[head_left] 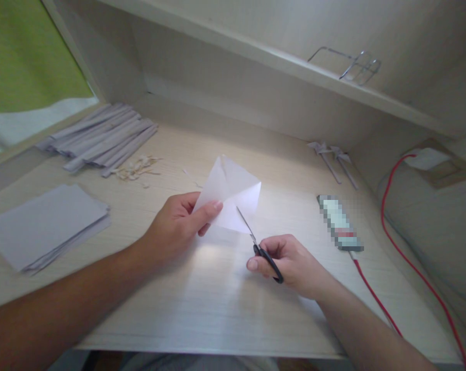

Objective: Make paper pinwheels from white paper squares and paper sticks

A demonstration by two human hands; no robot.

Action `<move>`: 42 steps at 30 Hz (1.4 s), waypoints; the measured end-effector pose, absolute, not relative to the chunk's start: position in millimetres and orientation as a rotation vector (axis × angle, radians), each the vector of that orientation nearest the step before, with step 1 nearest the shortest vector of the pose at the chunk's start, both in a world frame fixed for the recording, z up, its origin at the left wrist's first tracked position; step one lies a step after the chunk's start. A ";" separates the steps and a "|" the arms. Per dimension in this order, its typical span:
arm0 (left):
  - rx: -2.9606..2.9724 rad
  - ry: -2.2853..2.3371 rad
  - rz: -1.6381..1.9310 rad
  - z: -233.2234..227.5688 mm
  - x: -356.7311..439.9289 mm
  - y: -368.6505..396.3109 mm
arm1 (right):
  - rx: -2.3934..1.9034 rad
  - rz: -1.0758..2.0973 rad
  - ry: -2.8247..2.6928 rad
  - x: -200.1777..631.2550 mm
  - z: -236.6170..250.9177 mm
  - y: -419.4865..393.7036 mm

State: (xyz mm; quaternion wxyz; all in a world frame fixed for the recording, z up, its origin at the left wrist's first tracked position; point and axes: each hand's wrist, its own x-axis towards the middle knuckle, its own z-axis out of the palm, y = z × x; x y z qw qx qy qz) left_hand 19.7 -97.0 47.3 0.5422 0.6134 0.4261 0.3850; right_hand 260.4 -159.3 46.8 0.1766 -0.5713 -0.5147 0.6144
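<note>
A creased square of white paper (242,178) is pinched at its left side by my left hand (182,219), thumb on top, above the desk. In my right hand (287,257) is a pair of scissors (273,265) with black handles. Their blades point up and left over the lower right part of the paper, the tip close to its middle. Whether the blades are cutting into the sheet or only lie over it, I cannot tell.
At the left are a stack of white paper (51,221), a pile of paper strips (105,134) and small scraps (136,169). Two paper pinwheels (329,152) lie at the back right. Nearer is a phone (338,221) on a red cable (375,293). A shelf (256,56) overhangs the desk.
</note>
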 end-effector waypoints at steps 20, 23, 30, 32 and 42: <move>1.485 1.037 0.865 47.7 18.8 -98.5 | -1.631 1.732 -1.439 261.8 48.5 -160.1; 1.478 1.040 0.862 48.7 18.9 -99.3 | -1.620 1.722 -1.454 262.3 47.3 -160.1; 1.461 1.018 0.861 47.3 20.1 -98.5 | -1.636 1.728 -1.433 260.4 47.9 -159.6; 1.462 1.018 0.861 46.9 19.9 -98.3 | -1.637 1.727 -1.429 260.5 47.9 -159.7; 1.493 1.041 0.867 47.7 19.8 -98.4 | -1.628 1.711 -1.456 261.6 48.3 -159.6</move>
